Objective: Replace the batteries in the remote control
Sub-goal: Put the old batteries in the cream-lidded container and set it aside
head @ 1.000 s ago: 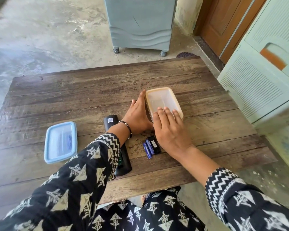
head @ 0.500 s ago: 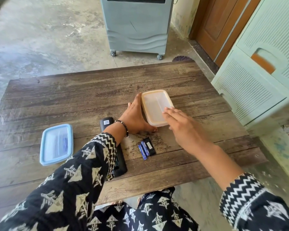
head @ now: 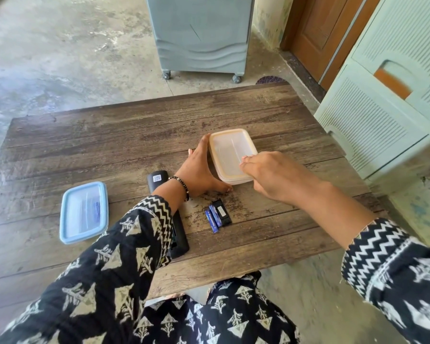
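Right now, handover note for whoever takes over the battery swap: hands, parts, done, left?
Left hand: open, flat against the left side of the orange-lidded box, steadying it.
Right hand: fingertips at the lid's right edge; grip unclear.
Remote: on the table under the left forearm, compartment apparently open.
Two blue batteries and the black cover: loose beside it.
Blue-lidded box: closed, far left.
Done: cover off, batteries out.
Left: batteries in, cover on.

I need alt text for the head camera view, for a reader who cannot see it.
A person's left hand braces an orange-lidded box on a wooden table while the right hand grips its near corner. Two blue batteries, a black remote and a blue-lidded box lie nearby.
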